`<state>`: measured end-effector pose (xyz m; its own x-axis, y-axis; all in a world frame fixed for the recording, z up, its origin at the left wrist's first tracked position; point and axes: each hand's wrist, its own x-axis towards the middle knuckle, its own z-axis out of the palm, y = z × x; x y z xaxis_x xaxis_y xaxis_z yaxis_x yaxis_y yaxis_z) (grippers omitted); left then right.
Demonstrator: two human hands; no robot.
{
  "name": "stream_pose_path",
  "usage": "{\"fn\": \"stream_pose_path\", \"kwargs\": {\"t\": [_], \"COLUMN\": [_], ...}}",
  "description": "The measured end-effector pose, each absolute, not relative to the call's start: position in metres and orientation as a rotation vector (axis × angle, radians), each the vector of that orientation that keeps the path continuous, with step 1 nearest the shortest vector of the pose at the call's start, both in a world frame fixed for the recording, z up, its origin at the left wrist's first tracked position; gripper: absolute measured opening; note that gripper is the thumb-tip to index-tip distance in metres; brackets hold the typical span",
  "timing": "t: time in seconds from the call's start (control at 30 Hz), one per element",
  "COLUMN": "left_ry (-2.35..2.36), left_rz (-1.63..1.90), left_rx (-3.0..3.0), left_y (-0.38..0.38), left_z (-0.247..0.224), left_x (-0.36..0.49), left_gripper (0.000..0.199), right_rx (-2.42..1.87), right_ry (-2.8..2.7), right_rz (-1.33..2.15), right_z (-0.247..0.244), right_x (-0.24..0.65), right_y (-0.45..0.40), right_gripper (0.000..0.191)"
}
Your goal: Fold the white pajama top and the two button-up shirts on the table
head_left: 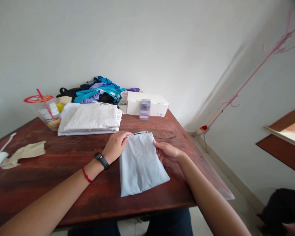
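A folded light grey garment (142, 167) lies on the wooden table in front of me, its lower edge toward me. At its far left corner, my left hand (117, 144) pinches the cloth, with the fingertips partly out of sight. My right hand (168, 150) holds the far right edge, thumb on top and fingers curled beneath. A short dark strip shows along the garment's far edge, between the hands. What kind of garment it is I cannot tell.
Beyond my left hand lie folded white striped clothes (93, 118), beside a plastic cup (48, 113) with a straw. A clothes heap (100, 90) and a white box (147, 103) stand by the wall. A beige cloth (27, 154) lies left. A pink coat rack (248, 78) stands right.
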<state>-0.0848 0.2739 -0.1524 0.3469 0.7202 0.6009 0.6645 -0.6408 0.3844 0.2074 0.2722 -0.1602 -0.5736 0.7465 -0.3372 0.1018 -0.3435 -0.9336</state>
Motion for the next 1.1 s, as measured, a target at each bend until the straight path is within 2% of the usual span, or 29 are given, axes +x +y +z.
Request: {"fn": "stream_pose_path", "kwargs": {"t": [0.17, 0.3, 0.73, 0.83, 0.93, 1.1], "left_ry": [1.299, 1.308, 1.278, 1.274, 1.244, 0.989], "left_rz": [1.183, 1.205, 1.238, 1.216, 1.212, 0.839], "left_rx": [2.512, 2.445, 1.903, 1.687, 1.446, 1.059], "left_y": [0.273, 0.268, 0.267, 0.269, 0.269, 0.267], "left_z": [-0.147, -0.141, -0.140, -0.140, -0.139, -0.139], "left_x": [-0.085, -0.082, -0.078, -0.078, -0.077, -0.077], "left_gripper": [0.019, 0.018, 0.032, 0.041, 0.040, 0.052], "right_rx": [-1.318, -1.369, -1.170, -1.160, -1.173, -1.112], "right_ry": [-1.279, -1.234, -1.398, -1.427, -1.434, -1.358], "right_rz": [1.553, 1.520, 1.628, 1.642, 1.631, 1.649], "right_z": [-0.155, -0.153, -0.147, -0.143, -0.142, -0.150], "right_x": [0.206, 0.207, 0.207, 0.206, 0.205, 0.206], "right_y": [0.284, 0.284, 0.278, 0.276, 0.274, 0.278], "right_gripper": [0.041, 0.028, 0.045, 0.044, 0.041, 0.034]}}
